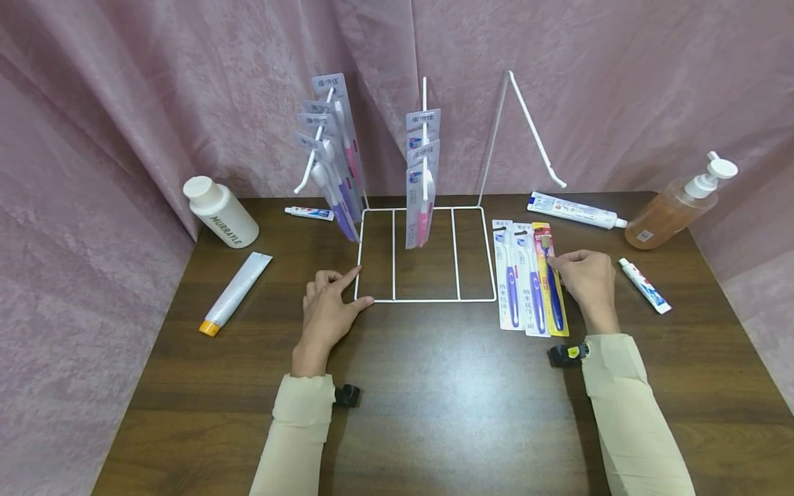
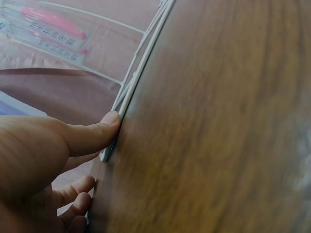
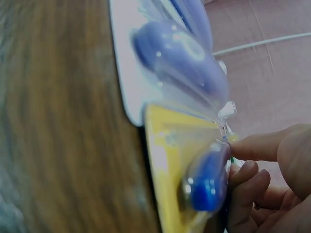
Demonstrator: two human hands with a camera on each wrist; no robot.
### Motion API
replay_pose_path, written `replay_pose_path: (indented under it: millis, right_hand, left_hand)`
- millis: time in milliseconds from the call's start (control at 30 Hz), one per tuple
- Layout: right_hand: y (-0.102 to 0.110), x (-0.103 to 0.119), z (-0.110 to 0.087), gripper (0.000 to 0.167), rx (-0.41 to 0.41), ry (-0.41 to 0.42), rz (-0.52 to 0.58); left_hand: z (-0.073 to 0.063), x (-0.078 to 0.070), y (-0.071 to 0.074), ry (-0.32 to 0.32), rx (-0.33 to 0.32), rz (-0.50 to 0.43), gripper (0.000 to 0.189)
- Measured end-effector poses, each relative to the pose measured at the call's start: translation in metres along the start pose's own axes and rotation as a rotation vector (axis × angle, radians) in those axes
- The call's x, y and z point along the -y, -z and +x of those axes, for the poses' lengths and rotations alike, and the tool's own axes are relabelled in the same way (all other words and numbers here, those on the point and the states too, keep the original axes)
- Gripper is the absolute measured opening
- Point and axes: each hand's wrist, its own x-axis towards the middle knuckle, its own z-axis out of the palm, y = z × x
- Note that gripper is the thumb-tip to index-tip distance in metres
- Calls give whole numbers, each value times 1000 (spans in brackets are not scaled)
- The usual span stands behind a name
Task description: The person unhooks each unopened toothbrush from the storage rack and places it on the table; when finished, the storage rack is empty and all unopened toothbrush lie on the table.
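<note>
My left hand (image 1: 325,310) is at the front left corner of a white wire display rack (image 1: 428,301). Its index finger touches the side wire; its thumb presses the front wire, as the left wrist view also shows. My right hand (image 1: 585,279) pinches the right edge of a yellow-carded toothbrush pack (image 1: 551,303) with a dark blue handle, lying on the table. Two purple toothbrush packs, one outer (image 1: 505,275) and one middle (image 1: 531,282), lie beside it. Packs with pink and purple brushes hang on the rack's left hook (image 1: 340,162) and middle hook (image 1: 424,96).
The right hook (image 1: 536,134) carries no pack. A white bottle (image 1: 223,213), a yellow-capped tube (image 1: 238,289) and a small toothpaste (image 1: 309,213) are left. At right are a large toothpaste (image 1: 573,210), a small tube (image 1: 645,286) and an amber pump bottle (image 1: 666,213). Pink curtain hangs behind.
</note>
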Motion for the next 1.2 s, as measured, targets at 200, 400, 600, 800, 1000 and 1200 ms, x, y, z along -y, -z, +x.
replay_pose_path:
  millis: [200,400,600,800,1000,1200]
  right_hand:
    - [-4,-1,-2,50,8,-7,14]
    - [-5,0,-4,56,-38,7,10]
    - [-13,19,-20,50,-183,190,96]
    - [-32,65,-42,29,-109,519,402]
    - [-48,117,-66,34,118,693,662]
    - [-58,154,-76,45,277,786,755]
  left_hand:
    - [-4,1,3,7,0,-4,76]
    - [-1,3,3,-2,-9,1,76]
    - [-1,3,3,8,-3,10,77]
    - [-1,1,2,-2,-15,-2,75]
    - [-1,2,0,-1,-22,-13,75]
    - [-3,-1,1,-8,-30,-21,75]
